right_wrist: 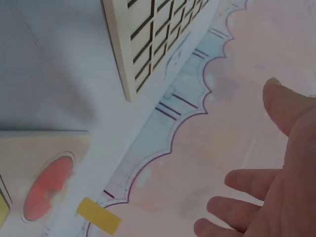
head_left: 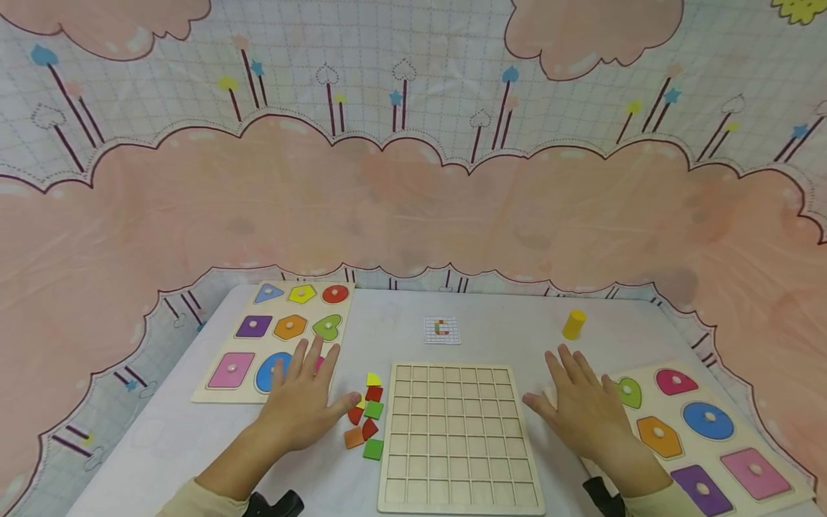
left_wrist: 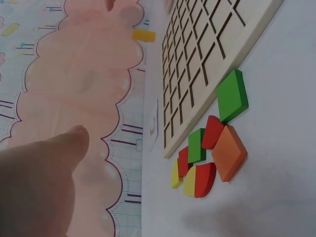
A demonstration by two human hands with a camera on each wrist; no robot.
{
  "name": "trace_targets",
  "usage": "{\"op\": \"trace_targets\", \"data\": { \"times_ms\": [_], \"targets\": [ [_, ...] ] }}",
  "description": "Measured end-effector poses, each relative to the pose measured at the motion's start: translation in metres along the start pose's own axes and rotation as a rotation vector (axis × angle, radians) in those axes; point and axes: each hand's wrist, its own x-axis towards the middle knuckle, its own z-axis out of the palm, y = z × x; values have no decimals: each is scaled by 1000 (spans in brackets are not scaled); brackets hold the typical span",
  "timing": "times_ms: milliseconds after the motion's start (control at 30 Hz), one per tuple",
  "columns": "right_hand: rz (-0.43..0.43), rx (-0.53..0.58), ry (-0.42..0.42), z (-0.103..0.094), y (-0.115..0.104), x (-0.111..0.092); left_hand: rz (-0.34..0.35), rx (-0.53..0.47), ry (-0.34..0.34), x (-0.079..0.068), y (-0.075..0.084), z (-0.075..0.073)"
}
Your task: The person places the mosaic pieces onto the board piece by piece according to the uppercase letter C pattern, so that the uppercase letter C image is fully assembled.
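Observation:
My left hand [head_left: 300, 402] is held with fingers spread and holds nothing, beside a small cluster of coloured blocks. Among these are a green square block [left_wrist: 232, 96], an orange square block [left_wrist: 229, 153] and red and yellow quarter-round blocks [left_wrist: 205, 180]. Right of the cluster lies a wooden grid board [head_left: 459, 438], no blocks in its cells. Past the board's other side, my right hand [head_left: 584, 402] also has its fingers extended, holding nothing, near a wooden shape puzzle [head_left: 627, 377]. A small card [head_left: 442, 330] with a coloured C-shaped pattern lies behind the board.
A second shape puzzle [head_left: 220, 391] with knobbed pieces lies at the back left, partly behind my left hand. A yellow cylinder [head_left: 573, 324] stands at the back right. A cloud-printed cloth [head_left: 413, 208] hangs behind the white table [head_left: 517, 316].

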Motion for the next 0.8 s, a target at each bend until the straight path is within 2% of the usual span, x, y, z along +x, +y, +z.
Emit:
{"op": "trace_targets", "data": {
  "times_ms": [233, 400, 600, 800],
  "targets": [
    [-72, 108, 58, 10, 0, -2, 69, -17, 54, 7, -2, 14],
    [-83, 210, 41, 21, -2, -4, 106, -78, 67, 15, -5, 24],
    [-91, 313, -35, 29, -8, -7, 89, -234, -19, 29, -6, 37],
    [-86, 343, -131, 41, -12, -9, 26, -266, -98, 40, -3, 46]
  ]
}}
